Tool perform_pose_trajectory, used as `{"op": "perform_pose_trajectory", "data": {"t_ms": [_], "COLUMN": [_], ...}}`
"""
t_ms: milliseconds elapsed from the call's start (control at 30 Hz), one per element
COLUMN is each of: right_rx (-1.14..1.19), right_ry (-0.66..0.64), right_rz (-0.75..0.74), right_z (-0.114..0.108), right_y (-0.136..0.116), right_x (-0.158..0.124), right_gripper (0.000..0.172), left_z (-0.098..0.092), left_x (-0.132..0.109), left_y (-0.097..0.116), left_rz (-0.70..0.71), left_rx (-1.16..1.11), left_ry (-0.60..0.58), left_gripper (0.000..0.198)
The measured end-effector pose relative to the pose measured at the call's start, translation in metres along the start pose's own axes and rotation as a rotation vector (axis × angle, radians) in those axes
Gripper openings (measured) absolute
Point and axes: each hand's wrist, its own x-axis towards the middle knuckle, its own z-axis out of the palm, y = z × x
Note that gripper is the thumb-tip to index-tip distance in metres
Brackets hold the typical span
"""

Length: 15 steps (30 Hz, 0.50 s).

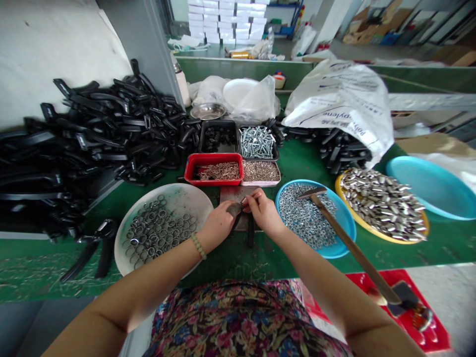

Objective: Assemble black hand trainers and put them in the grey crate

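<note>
My left hand (219, 224) is closed around a dark handle piece (235, 218) over a metal plate (227, 194) on the green table. My right hand (264, 210) meets it from the right, fingers pinched at a small metallic part by the end of the piece; what exactly they grip is too small to make out. Just beyond are a red tray (213, 182) of small pins and a pale tray (260, 183) of tiny parts. A white plate (124, 225) of metal rings lies left, a blue plate (352, 233) of nuts right.
A hammer (349, 243) rests across the blue plate, its handle reaching past the table edge. Black handles (111, 119) are heaped left. Screws (258, 142), a yellow plate (424, 233) of metal sleeves and a plastic bag (342, 94) stand farther off.
</note>
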Motion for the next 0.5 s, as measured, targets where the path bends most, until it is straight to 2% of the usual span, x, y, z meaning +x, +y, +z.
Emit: {"op": "perform_pose_trajectory", "data": {"t_ms": [133, 200, 300, 400, 500], "right_rx": [0.176, 0.190, 0.197, 0.119, -0.279], "right_ry": [0.016, 0.012, 0.040, 0.189, 0.261], "right_rz": [0.216, 0.245, 0.234, 0.109, -0.178], "right_z": [0.003, 0.003, -0.003, -0.019, -0.037], "right_y": [0.004, 0.003, 0.001, 0.007, 0.021], "right_x": [0.026, 0.033, 0.029, 0.013, -0.001], "right_gripper": [0.026, 0.030, 0.035, 0.032, 0.019], "left_z": [0.002, 0.003, 0.002, -0.001, -0.002], "left_x": [0.000, 0.000, -0.001, 0.004, 0.013], "left_y": [0.001, 0.001, 0.001, 0.002, 0.002], "left_rz": [-0.011, -0.015, -0.014, -0.027, -0.077], "left_rx": [0.044, 0.067, 0.082, 0.085, 0.109], "left_ry": [-0.014, -0.014, 0.006, 0.000, 0.008], "left_gripper": [0.026, 0.027, 0.027, 0.028, 0.028]}}
